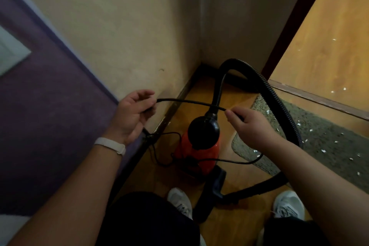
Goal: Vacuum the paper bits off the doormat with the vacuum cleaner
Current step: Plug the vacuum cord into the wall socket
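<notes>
1. A black cord (189, 103) was held stretched between both hands: it was gripped in the curled left hand (133, 114) and pinched by the right hand (253, 126).
2. Beneath that grip, a red vacuum cleaner (207, 152) was stood on the floor.
3. Right of the grip and beyond it, the doormat (327, 122) was strewn with paper bits (310, 130).

The vacuum cleaner (201, 152) is showing a glossy red plastic body under a shiny black cap, while its hose (279, 104) is looking like ribbed matt black plastic and its cord (189, 102) like smooth black rubber. The doormat (329, 132) is lying rough and coarse-piled in grey-green cloth, with white paper bits (323, 151) scattered on it. The wooden floor (235, 181) is gleaming with a smooth varnish beside the matt painted wall (129, 36).
</notes>
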Action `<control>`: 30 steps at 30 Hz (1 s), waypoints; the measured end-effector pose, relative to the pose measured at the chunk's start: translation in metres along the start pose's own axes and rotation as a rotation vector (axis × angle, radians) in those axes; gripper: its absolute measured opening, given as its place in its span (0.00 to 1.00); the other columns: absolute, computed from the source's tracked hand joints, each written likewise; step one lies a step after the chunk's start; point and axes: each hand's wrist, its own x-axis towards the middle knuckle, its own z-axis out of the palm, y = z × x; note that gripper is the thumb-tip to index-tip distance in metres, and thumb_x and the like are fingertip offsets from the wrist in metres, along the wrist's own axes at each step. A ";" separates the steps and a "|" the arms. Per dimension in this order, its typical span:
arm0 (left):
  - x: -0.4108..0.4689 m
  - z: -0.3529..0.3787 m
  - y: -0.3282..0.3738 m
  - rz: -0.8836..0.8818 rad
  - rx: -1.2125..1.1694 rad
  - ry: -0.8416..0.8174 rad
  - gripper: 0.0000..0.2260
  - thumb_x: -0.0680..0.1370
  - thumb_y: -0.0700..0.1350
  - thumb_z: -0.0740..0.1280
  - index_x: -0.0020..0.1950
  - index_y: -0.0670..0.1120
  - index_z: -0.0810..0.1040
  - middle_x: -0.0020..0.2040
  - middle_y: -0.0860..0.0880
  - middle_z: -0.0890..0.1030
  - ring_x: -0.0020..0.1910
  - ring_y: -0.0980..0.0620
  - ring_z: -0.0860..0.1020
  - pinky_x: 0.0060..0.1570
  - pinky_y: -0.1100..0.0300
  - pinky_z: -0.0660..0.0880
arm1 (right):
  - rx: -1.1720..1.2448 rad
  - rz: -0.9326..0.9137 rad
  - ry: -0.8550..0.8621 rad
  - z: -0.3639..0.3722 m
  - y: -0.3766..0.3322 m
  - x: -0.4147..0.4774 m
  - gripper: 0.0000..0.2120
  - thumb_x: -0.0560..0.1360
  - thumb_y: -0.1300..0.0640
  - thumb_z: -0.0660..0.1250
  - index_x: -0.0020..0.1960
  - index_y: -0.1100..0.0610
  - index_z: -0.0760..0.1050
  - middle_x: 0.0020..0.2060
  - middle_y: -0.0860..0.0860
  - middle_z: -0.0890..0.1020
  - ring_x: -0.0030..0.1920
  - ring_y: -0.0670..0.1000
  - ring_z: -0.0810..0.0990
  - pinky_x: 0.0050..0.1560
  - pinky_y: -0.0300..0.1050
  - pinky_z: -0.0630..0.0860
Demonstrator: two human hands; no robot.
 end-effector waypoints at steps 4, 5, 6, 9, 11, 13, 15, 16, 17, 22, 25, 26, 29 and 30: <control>-0.014 0.021 0.015 -0.015 -0.404 0.090 0.05 0.74 0.34 0.67 0.48 0.41 0.78 0.39 0.48 0.79 0.35 0.57 0.79 0.36 0.68 0.78 | -0.015 -0.033 0.032 0.014 -0.014 -0.009 0.17 0.81 0.47 0.60 0.33 0.47 0.69 0.24 0.45 0.71 0.25 0.43 0.71 0.26 0.39 0.65; -0.016 0.025 0.018 -0.025 -0.487 0.138 0.04 0.74 0.35 0.69 0.47 0.41 0.78 0.39 0.48 0.79 0.35 0.56 0.78 0.35 0.67 0.77 | -0.033 -0.052 0.011 0.019 -0.019 -0.013 0.17 0.81 0.47 0.61 0.34 0.48 0.70 0.24 0.46 0.72 0.25 0.43 0.72 0.26 0.38 0.65; -0.019 0.027 0.021 -0.027 -0.534 0.181 0.04 0.73 0.37 0.70 0.47 0.42 0.78 0.39 0.48 0.79 0.35 0.56 0.77 0.33 0.67 0.76 | -0.056 -0.075 -0.019 0.023 -0.024 -0.017 0.16 0.81 0.47 0.61 0.36 0.50 0.72 0.25 0.46 0.73 0.27 0.44 0.73 0.26 0.40 0.67; -0.029 0.026 0.031 -0.021 -0.534 0.213 0.03 0.75 0.44 0.69 0.47 0.45 0.78 0.38 0.51 0.79 0.35 0.57 0.76 0.36 0.66 0.71 | -0.086 -0.137 -0.094 0.034 -0.041 -0.029 0.15 0.81 0.46 0.61 0.41 0.54 0.76 0.30 0.50 0.78 0.31 0.49 0.77 0.32 0.51 0.72; -0.036 0.021 0.038 -0.012 -0.465 0.188 0.07 0.82 0.48 0.63 0.48 0.48 0.78 0.39 0.53 0.81 0.39 0.57 0.78 0.41 0.64 0.70 | -0.071 -0.170 -0.126 0.039 -0.051 -0.033 0.16 0.81 0.46 0.60 0.40 0.54 0.74 0.31 0.52 0.77 0.31 0.51 0.76 0.31 0.50 0.70; -0.042 0.014 0.048 0.004 -0.414 0.231 0.11 0.84 0.50 0.59 0.49 0.49 0.79 0.38 0.54 0.83 0.39 0.56 0.81 0.43 0.63 0.74 | -0.070 -0.191 -0.158 0.043 -0.063 -0.033 0.17 0.81 0.44 0.59 0.39 0.53 0.72 0.30 0.52 0.76 0.29 0.51 0.75 0.30 0.48 0.68; -0.048 0.004 0.059 0.035 -0.405 0.303 0.13 0.84 0.51 0.58 0.51 0.47 0.79 0.35 0.53 0.81 0.33 0.56 0.81 0.37 0.62 0.77 | -0.057 -0.209 -0.175 0.046 -0.077 -0.031 0.18 0.81 0.43 0.58 0.37 0.52 0.69 0.28 0.50 0.73 0.26 0.48 0.71 0.29 0.45 0.65; -0.051 -0.001 0.064 0.052 -0.408 0.339 0.13 0.84 0.50 0.57 0.51 0.47 0.79 0.33 0.53 0.79 0.30 0.56 0.78 0.33 0.63 0.76 | -0.052 -0.216 -0.188 0.046 -0.086 -0.030 0.19 0.81 0.42 0.58 0.36 0.52 0.67 0.27 0.49 0.70 0.24 0.47 0.68 0.28 0.43 0.63; -0.055 -0.006 0.070 0.073 -0.401 0.371 0.13 0.85 0.50 0.57 0.51 0.46 0.79 0.31 0.53 0.76 0.27 0.57 0.75 0.30 0.65 0.74 | -0.051 -0.224 -0.207 0.046 -0.094 -0.029 0.20 0.81 0.42 0.58 0.35 0.52 0.66 0.26 0.48 0.68 0.24 0.47 0.65 0.28 0.42 0.62; -0.075 -0.034 0.093 0.165 -0.289 0.534 0.15 0.85 0.48 0.55 0.46 0.45 0.78 0.29 0.53 0.69 0.23 0.57 0.65 0.29 0.62 0.63 | -0.048 -0.309 -0.296 0.050 -0.137 -0.029 0.19 0.80 0.44 0.62 0.34 0.51 0.67 0.28 0.48 0.67 0.25 0.45 0.65 0.30 0.41 0.63; -0.087 -0.051 0.106 0.212 -0.261 0.584 0.14 0.85 0.47 0.56 0.47 0.44 0.77 0.28 0.53 0.69 0.23 0.57 0.65 0.29 0.62 0.63 | -0.026 -0.368 -0.249 0.055 -0.160 -0.026 0.17 0.80 0.48 0.64 0.35 0.55 0.70 0.30 0.51 0.69 0.30 0.48 0.69 0.33 0.40 0.64; -0.090 -0.056 0.112 0.230 -0.244 0.594 0.14 0.85 0.47 0.56 0.47 0.44 0.77 0.28 0.53 0.70 0.23 0.57 0.66 0.29 0.62 0.64 | -0.018 -0.375 -0.234 0.057 -0.168 -0.024 0.16 0.79 0.49 0.65 0.37 0.56 0.72 0.32 0.54 0.72 0.32 0.50 0.71 0.34 0.41 0.65; -0.096 -0.066 0.129 0.283 -0.181 0.618 0.12 0.85 0.47 0.58 0.50 0.44 0.78 0.30 0.51 0.71 0.26 0.56 0.69 0.29 0.63 0.69 | 0.054 -0.349 -0.232 0.060 -0.189 -0.018 0.13 0.79 0.50 0.65 0.45 0.60 0.78 0.38 0.60 0.77 0.34 0.54 0.74 0.32 0.39 0.66; -0.096 -0.069 0.134 0.296 -0.170 0.634 0.11 0.84 0.47 0.59 0.49 0.44 0.78 0.31 0.51 0.72 0.26 0.56 0.70 0.28 0.63 0.70 | 0.071 -0.344 -0.232 0.060 -0.195 -0.016 0.13 0.80 0.50 0.65 0.46 0.60 0.78 0.38 0.61 0.77 0.33 0.54 0.73 0.31 0.37 0.65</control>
